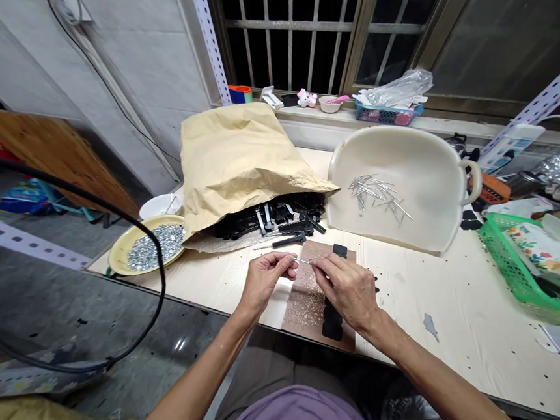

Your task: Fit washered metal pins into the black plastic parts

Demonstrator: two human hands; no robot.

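Observation:
My left hand [267,279] is closed, thumb and fingers pinching one end of a thin metal rod [303,261]. At the rod's other end, the fingers of my right hand [346,288] are closed too; whether a small part is hidden in them I cannot tell. Both hands hover over a brown board [303,307] with pale specks and a column of black pads [332,326]. Just beyond the hands lies a black plastic piece [288,240] with a thin metal rod sticking out. Similar black plastic parts [244,223] spill from a brown paper sack [246,148].
A white plastic basin [439,185] holding thin metal rods [374,192] stands tilted at the back. At left, a yellow bowl [118,248] of small metal pieces sits by the table edge. A green basket [505,269] is at right. A black cable [163,278] loops at left.

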